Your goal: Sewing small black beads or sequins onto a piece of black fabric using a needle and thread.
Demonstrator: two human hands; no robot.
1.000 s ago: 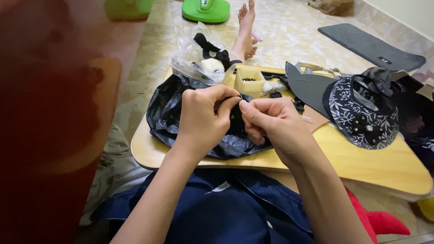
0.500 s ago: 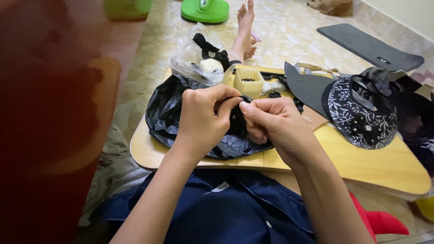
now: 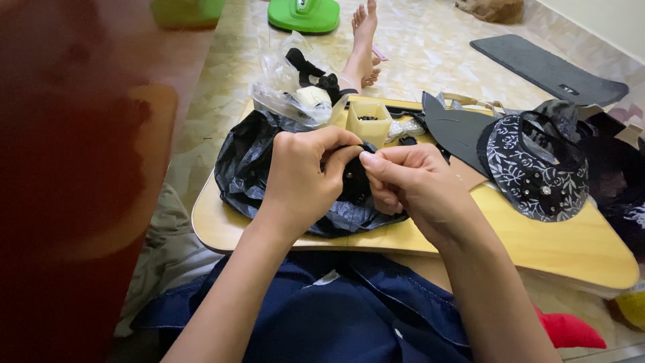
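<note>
Both hands meet at the centre of the frame over a small black fabric piece [image 3: 354,180] dotted with tiny shiny studs. The left hand [image 3: 302,178] curls around its left side, thumb and fingers pressed onto it; the right hand [image 3: 410,185] pinches its right edge between thumb and forefinger. Whether a needle or thread sits in that pinch is too small to tell.

The likeliest slip, as I judge it, is a stud or bead popping loose: the piece is held above a crumpled black plastic sheet [image 3: 248,175], and anything dark dropped there would vanish in its folds. The open beige box [image 3: 369,122] of tiny dark bits stands just behind the hands, at the upper middle, close enough that a forearm swing could tip it. A clear plastic bag [image 3: 285,94] behind it, holding black ribbon, adds clutter that could catch a sleeve.

The counter [image 3: 537,249] is a low wooden lap tray with rounded corners, pale yellow, crossing the lower middle of the frame. At the right lies a black visor cap [image 3: 531,168] with white floral print, beside flat dark cut shapes. Beyond is a mottled cream stone floor [image 3: 430,47], a grey mat [image 3: 547,67] at the upper right, a green object [image 3: 304,13] at the top, and a bare foot [image 3: 361,40] stretched out.
</note>
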